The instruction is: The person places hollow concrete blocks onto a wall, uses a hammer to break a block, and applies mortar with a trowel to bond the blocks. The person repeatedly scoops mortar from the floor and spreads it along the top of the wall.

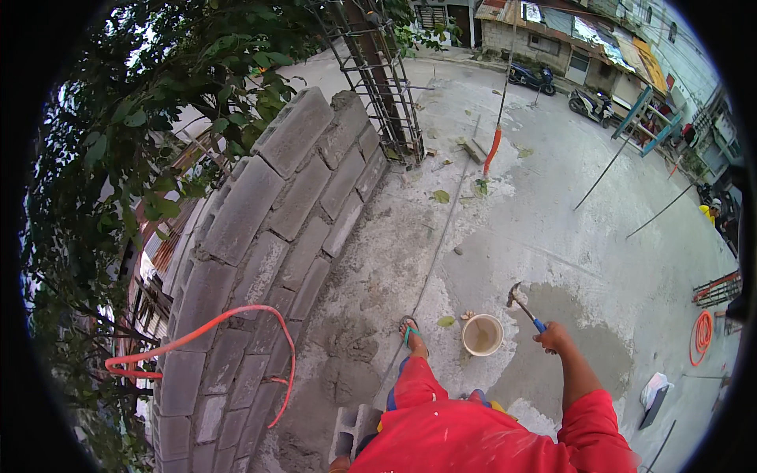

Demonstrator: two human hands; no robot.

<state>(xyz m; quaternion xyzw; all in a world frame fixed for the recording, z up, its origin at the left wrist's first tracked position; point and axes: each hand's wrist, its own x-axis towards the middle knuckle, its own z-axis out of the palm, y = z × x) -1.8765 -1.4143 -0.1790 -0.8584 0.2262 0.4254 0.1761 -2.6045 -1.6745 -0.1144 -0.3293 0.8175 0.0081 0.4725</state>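
While a grey block wall (260,260) rises along the left and a rebar column (382,87) stands beyond its far end, a hollow block (364,426) sits beside the left hand (340,465), whose grip I cannot tell, a pale bucket (482,321) stands farther forward, and the right hand (554,337) clenches a hammer (527,307), its head ahead of the fingers.
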